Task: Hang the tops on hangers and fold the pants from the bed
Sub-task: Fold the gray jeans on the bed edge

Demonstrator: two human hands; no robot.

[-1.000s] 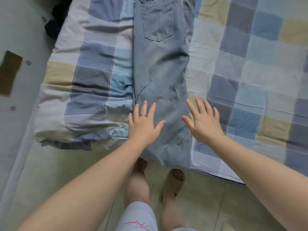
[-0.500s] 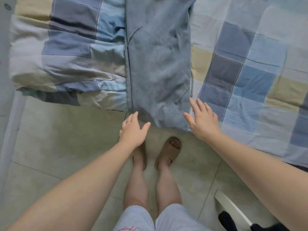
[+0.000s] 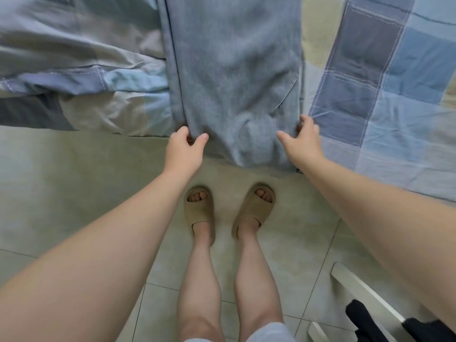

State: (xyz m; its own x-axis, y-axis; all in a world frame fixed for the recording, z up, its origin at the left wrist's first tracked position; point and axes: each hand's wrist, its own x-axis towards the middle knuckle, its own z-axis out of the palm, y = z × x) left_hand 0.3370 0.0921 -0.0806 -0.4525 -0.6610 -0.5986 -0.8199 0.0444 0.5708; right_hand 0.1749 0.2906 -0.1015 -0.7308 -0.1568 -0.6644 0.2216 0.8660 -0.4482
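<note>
Light blue jeans point(image 3: 232, 70) lie lengthwise on the bed, their leg ends hanging over the bed's near edge toward the floor. My left hand point(image 3: 183, 149) pinches the left side of the hanging leg end between thumb and fingers. My right hand point(image 3: 302, 141) grips the right side of the same leg end, fingers curled behind the cloth and thumb in front. The waist of the jeans is out of view at the top.
A checked blue, grey and cream quilt point(image 3: 394, 82) covers the bed; it is bunched at the left point(image 3: 74, 77). My feet in tan slippers point(image 3: 199, 211) stand on the tiled floor. A white frame point(image 3: 362, 292) with dark cloth point(image 3: 370, 322) sits at bottom right.
Both hands dropped from the flat jeans legs down to the hanging leg ends and took hold of them. The view tilted down toward the floor.
</note>
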